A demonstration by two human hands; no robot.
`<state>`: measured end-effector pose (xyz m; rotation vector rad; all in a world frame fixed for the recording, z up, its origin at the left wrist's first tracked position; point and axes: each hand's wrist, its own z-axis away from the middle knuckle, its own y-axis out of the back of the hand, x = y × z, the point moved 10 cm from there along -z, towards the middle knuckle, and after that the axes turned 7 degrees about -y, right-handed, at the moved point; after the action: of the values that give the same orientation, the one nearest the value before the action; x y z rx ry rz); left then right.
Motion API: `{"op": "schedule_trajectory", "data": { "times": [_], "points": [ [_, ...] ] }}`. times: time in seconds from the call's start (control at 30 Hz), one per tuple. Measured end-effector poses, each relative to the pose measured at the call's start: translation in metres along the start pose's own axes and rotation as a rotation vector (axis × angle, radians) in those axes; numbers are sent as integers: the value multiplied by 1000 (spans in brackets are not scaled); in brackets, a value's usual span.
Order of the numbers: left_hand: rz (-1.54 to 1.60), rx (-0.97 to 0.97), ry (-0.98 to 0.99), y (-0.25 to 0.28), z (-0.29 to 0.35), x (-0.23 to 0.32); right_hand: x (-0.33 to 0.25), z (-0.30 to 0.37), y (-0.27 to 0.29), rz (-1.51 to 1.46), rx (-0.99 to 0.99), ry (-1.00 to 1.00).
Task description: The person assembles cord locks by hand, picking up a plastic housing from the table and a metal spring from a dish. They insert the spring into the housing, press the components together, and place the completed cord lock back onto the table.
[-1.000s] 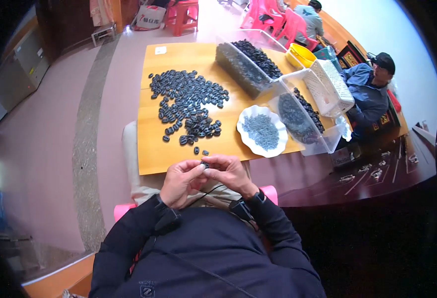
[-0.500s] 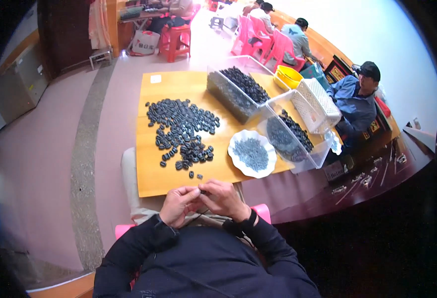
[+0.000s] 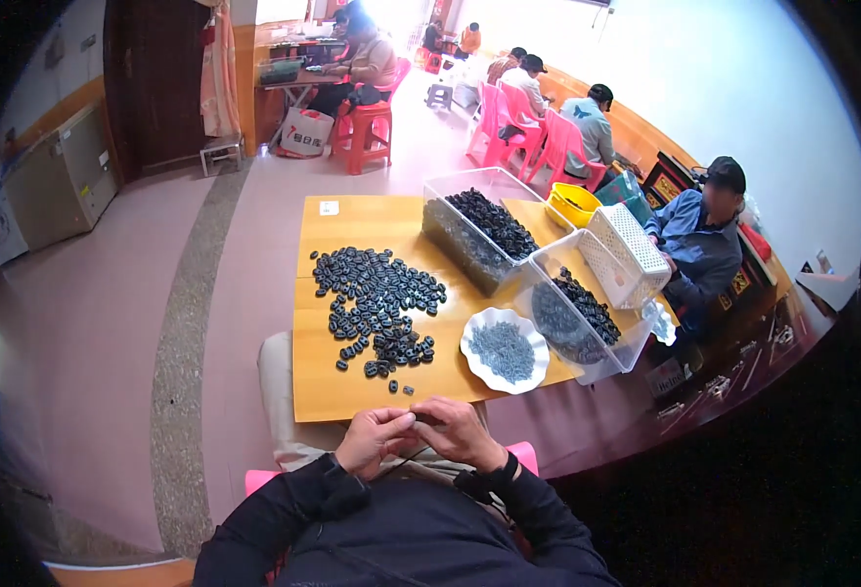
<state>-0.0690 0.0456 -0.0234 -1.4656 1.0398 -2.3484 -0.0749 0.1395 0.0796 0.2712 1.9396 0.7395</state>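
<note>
My left hand (image 3: 375, 442) and my right hand (image 3: 460, 433) meet just off the table's near edge, fingertips pinched together. A small dark piece shows between them, mostly hidden by the fingers. Beyond my hands, a small black oval piece (image 3: 393, 386) and a smaller greyish piece (image 3: 409, 390) lie apart on the wooden table (image 3: 328, 391). A spread pile of black oval pieces with holes (image 3: 376, 293) covers the table's left half. To the right, a white scalloped dish (image 3: 472, 367) holds many tiny grey pieces (image 3: 505, 352), too small to make out.
Clear plastic bins (image 3: 614, 362) with black parts stand at the right, beside a white perforated basket (image 3: 636, 254) and a yellow bowl (image 3: 574, 203). A co-worker in blue (image 3: 699, 259) sits at the far right. Others sit on pink chairs (image 3: 557, 152) farther back.
The view has tilted up, so the table and my hands appear lower and slightly to the right. Both hands stay pinched together at the table edge.
</note>
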Motion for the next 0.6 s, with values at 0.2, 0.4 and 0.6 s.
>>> {"op": "schedule_trajectory", "data": {
  "times": [0.2,0.4,0.6],
  "points": [
    [-11,23,-1,5,-4,-5,11,11,23,13,80,-28],
    [-3,78,0,9,-3,-3,13,10,95,243,298,-64],
    [-33,81,-14,9,-3,1,47,28,197,395,655,-223]
  ]
}}
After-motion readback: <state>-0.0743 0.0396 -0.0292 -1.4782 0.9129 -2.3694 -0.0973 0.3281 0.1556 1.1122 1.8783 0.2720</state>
